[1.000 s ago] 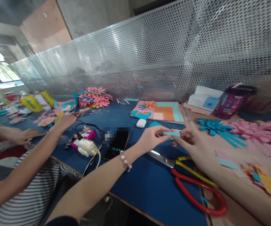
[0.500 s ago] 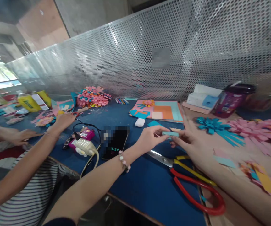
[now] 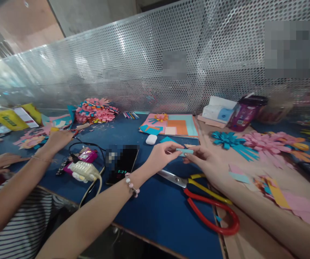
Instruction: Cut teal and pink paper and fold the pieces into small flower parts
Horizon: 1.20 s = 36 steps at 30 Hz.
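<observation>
A small folded strip of light-blue paper (image 3: 184,152) is pinched between both my hands above the blue table. My left hand (image 3: 164,155), with a beaded bracelet on its wrist, grips the strip's left end. The fingers of my right hand (image 3: 201,157) close on its right end. Just below my hands lie large scissors (image 3: 211,212) with one red and one yellow handle. Behind them is a stack of coloured paper sheets (image 3: 179,126), with a darker blue paper piece (image 3: 168,140) near my left fingers.
A phone (image 3: 124,163), a white earbud case (image 3: 151,139) and a cabled charger (image 3: 83,169) lie to the left. Blue (image 3: 226,140) and pink paper flowers (image 3: 265,142) lie right, near a purple cup (image 3: 248,113). A co-worker's arm (image 3: 33,169) reaches in at left.
My view has turned a little to the right, so things sit further left in the picture. Both hands still hold the light-blue paper strip in nearly the same pose.
</observation>
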Available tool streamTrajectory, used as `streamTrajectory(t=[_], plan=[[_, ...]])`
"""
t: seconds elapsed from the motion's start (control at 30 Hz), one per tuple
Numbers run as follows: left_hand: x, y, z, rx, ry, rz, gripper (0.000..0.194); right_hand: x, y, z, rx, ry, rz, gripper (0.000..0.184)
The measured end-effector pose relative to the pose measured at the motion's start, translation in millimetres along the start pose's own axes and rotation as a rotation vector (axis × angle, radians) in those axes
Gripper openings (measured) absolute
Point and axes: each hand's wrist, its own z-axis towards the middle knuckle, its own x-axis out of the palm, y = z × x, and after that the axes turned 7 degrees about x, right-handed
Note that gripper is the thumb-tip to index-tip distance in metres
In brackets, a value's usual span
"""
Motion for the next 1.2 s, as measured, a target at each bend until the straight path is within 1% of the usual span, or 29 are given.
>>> streamTrajectory(t=[0.1, 0.37, 0.6, 0.8, 1.0, 1.2], plan=[[0.5, -0.9, 0.0, 0.001, 0.01, -0.015, 0.026, 0.6, 1.9, -1.0, 0.01, -0.004, 0.027, 0.031], [1.1, 0.2, -0.7, -0.016, 0.0, 0.007, 0.028, 4.0, 5.8, -1.3, 0.026, -0.009, 0.122, 0.03], [1.9, -0.4, 0.0, -0.01, -0.003, -0.005, 0.027, 2.9, 5.1, -1.3, -0.004, -0.005, 0.073, 0.027], [0.1, 3.2, -0.5, -0.032, 0.017, 0.007, 0.028, 1.2, 0.3, 0.5, -0.027, -0.007, 0.019, 0.027], [0.5, 4.9, 0.1, -0.043, 0.012, -0.012, 0.029, 0.8, -0.8, 0.6, -0.055, -0.008, -0.008, 0.026], [2.8, 4.2, -1.0, -0.052, -0.03, -0.048, 0.028, 0.9, 0.7, 1.3, -0.018, -0.029, -0.013, 0.029]])
